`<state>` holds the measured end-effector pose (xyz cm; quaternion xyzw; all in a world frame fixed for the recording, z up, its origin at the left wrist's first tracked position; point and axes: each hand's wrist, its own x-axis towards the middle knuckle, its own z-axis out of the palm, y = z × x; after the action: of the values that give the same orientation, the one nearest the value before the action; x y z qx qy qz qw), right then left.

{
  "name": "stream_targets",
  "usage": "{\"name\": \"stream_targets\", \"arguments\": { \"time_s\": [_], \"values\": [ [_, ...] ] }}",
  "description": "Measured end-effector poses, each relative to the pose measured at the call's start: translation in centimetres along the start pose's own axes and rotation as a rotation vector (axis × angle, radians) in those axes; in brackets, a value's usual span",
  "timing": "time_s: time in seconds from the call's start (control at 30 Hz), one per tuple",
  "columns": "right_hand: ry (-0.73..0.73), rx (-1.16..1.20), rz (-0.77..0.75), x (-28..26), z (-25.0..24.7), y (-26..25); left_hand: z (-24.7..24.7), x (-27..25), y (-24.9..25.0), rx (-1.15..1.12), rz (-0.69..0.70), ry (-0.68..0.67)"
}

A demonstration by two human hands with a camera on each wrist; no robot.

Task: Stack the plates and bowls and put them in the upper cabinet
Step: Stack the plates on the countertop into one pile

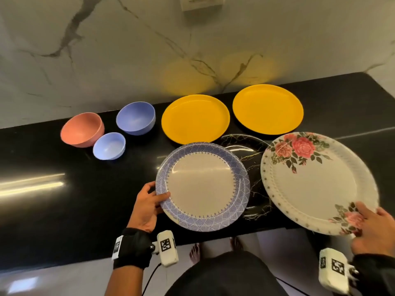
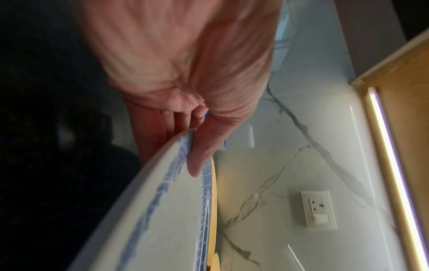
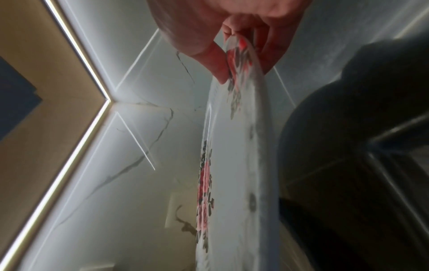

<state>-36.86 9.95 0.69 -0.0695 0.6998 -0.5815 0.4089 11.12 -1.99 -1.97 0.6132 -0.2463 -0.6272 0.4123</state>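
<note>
My left hand (image 1: 149, 201) pinches the near-left rim of a blue-patterned plate (image 1: 203, 186), thumb on top, fingers underneath; the left wrist view shows that plate (image 2: 162, 210) edge-on. My right hand (image 1: 372, 223) pinches the near-right rim of a large white floral plate (image 1: 316, 184), seen edge-on as the floral plate (image 3: 232, 165) in the right wrist view. Both plates are held above the black counter (image 1: 53, 199). A black marbled plate (image 1: 252, 159) lies between and partly under them. Two yellow plates (image 1: 195, 118) (image 1: 268, 108) sit behind. A pink bowl (image 1: 82, 130), a large blue bowl (image 1: 135, 118) and a small blue bowl (image 1: 109, 145) stand at left.
A marble wall (image 1: 128, 50) with a socket (image 1: 201, 2) rises behind the counter. The counter's front edge (image 1: 64, 261) runs just before my body. A wooden cabinet underside with a light strip (image 2: 394, 165) shows overhead in the wrist views.
</note>
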Motion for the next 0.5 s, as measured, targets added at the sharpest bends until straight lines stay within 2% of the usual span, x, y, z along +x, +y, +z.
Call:
{"name": "stream_targets", "arguments": {
  "time_s": [0.17,0.23,0.37,0.5],
  "values": [
    [0.038,0.112,0.005,-1.3,-0.9,-1.8,3.2,0.2,-0.2,0.051,-0.023,-0.075],
    [0.099,0.192,-0.012,-1.2,-1.2,-1.4,4.5,0.2,-0.3,0.064,-0.032,-0.095],
    [0.207,0.297,-0.030,-1.5,0.7,-0.4,6.4,0.1,-0.8,0.083,-0.055,-0.109],
    [0.263,0.265,-0.015,-0.9,2.8,1.0,7.8,0.0,-1.3,0.053,-0.035,-0.096]
  ]
}}
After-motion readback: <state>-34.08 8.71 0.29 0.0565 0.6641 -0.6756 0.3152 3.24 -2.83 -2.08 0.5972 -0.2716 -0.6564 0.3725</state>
